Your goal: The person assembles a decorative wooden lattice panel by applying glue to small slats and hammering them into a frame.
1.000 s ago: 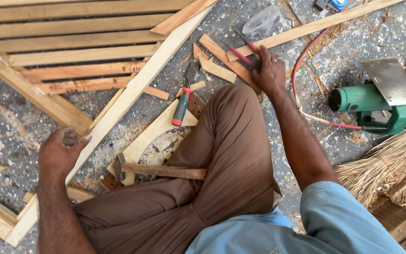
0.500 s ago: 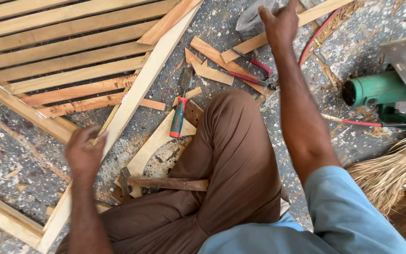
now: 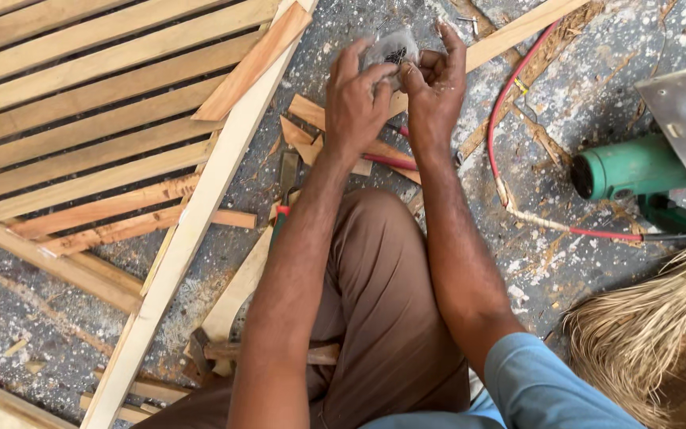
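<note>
Above my knee: both hands meet over the speckled floor (image 3: 343,71), working at one small clear plastic bag (image 3: 391,48) with dark bits inside — what the bits are I cannot tell
Left hand: my left hand (image 3: 359,103) grips the bag's near side, fingers curled narrow, thumb pressed against the plastic
Right hand: my right hand (image 3: 436,87) holds the bag's other side; fingers bent around it, one fingertip raised above the rest
Bag: lifted clear of the floor, pinched between both hands, just above the scattered wood offcuts (image 3: 307,119)
Under the hands: red-handled pliers (image 3: 395,161) lie across the offcuts; a red-and-green screwdriver (image 3: 283,199) rests beside my leg
To my left: a slatted wooden frame (image 3: 97,119) lies flat, one long pale batten (image 3: 200,214) running along its edge
To my right: a green power saw (image 3: 645,175) with a metal plate, its red cord (image 3: 510,103) curving across the floor; dry straw (image 3: 645,326) heaped nearby
By my leg: a hammer (image 3: 216,349) — wooden handle, partly hidden
</note>
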